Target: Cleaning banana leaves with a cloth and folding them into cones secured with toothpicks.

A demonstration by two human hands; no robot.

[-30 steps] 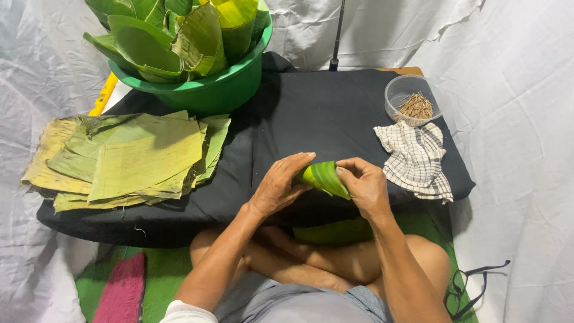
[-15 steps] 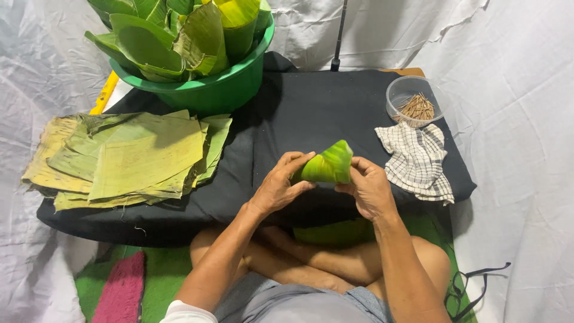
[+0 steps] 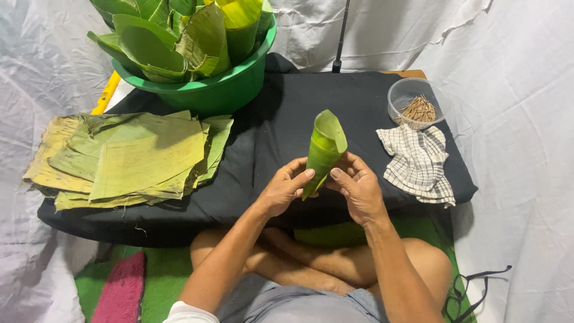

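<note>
Both hands meet at the centre of the frame on a rolled leaf cone (image 3: 323, 152). It stands nearly upright, open mouth up, pointed end down between the palms. The left hand (image 3: 286, 190) has its grip closed on the lower left side of the cone, thumb pressed to the leaf. The right hand (image 3: 357, 186) clamps the lower right side, thumb tip on the seam.

Beneath them lies a worktop (image 3: 275, 131) draped in black cloth. At the left of the frame sits a stack of flat cut leaves (image 3: 128, 158). In the upper left, a green tub (image 3: 221, 90) is packed with rolled leaves. At the upper right, a clear round container (image 3: 417, 103) holds small sticks, with a checked cloth (image 3: 418, 161) just below it.
</note>
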